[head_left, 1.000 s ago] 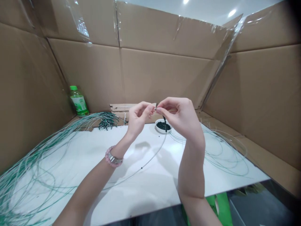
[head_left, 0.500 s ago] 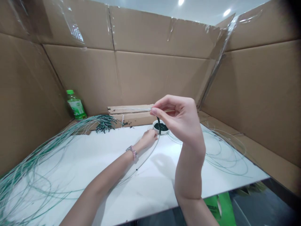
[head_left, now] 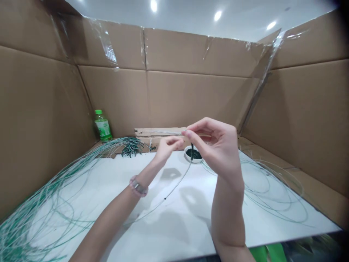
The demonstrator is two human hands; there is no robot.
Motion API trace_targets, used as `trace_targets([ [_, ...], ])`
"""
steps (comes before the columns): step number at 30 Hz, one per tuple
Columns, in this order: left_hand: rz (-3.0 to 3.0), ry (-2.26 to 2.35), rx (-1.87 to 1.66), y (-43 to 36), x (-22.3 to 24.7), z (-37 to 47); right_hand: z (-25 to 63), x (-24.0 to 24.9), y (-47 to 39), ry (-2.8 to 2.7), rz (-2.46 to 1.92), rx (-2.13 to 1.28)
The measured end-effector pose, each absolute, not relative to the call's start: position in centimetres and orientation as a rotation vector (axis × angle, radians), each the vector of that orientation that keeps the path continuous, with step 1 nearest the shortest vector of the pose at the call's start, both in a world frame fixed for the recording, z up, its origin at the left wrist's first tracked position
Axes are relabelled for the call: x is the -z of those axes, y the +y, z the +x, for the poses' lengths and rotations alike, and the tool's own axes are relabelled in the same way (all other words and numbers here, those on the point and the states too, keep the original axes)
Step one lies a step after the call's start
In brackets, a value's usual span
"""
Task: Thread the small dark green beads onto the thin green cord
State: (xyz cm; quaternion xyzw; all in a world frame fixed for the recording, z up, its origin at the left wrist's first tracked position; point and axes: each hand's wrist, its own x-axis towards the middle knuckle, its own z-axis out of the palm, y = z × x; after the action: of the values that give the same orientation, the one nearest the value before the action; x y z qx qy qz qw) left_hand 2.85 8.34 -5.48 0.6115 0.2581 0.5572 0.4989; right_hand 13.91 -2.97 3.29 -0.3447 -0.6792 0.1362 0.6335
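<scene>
Raised over the table, my right hand (head_left: 222,145) pinches thin pale strings (head_left: 160,131) between thumb and forefinger. Below its fingers hangs a stretch of dark beads (head_left: 192,151). From there a pale cord (head_left: 178,182) curves down toward me, with one small dark bead (head_left: 165,198) on it. My left hand (head_left: 169,146) is just left of my right fingertips, its thumb and forefinger pressed together; whatever is between them is too small to make out. A white bowl (head_left: 200,160) of tiny dark beads stands behind the beaded stretch, partly hidden by my right hand.
A large bundle of green and pale cords (head_left: 65,178) with dark ends lies along the left. Loose cord loops (head_left: 272,214) lie on the right. At the back left stands a green bottle (head_left: 103,127). Cardboard walls (head_left: 201,98) enclose the white tabletop (head_left: 152,240).
My left hand has risen from beside the bowl to near my right fingertips. My right hand keeps its pinch on the strings. The view has tilted up and turned slightly left.
</scene>
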Motion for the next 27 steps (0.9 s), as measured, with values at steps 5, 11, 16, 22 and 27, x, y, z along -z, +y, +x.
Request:
trace_targets([
  [5, 1.139, 0.269, -1.605, 3.7, 1.3, -0.4, 11.8, -2.8, -4.2, -1.514, -0.645, -0.299],
  [11, 1.168, 0.067, -1.581, 0.2, -0.2, -0.7, 10.2, -2.3, -5.1, -1.567, -0.559, -0.225],
  [16, 1.208, 0.071, -1.581, -0.1, -0.2, -0.6, 10.3, -1.9, -5.3, -1.571, -0.553, -0.127],
  [22, 1.320, 0.037, -1.597, -0.2, -0.2, -0.7, 10.3, -1.8, -5.4, -1.574, -0.566, -0.058],
  [27, 1.451, -0.030, -1.587, 0.2, -0.1, -1.3, 10.6, -1.9, -5.9, -1.607, -0.593, -0.060],
])
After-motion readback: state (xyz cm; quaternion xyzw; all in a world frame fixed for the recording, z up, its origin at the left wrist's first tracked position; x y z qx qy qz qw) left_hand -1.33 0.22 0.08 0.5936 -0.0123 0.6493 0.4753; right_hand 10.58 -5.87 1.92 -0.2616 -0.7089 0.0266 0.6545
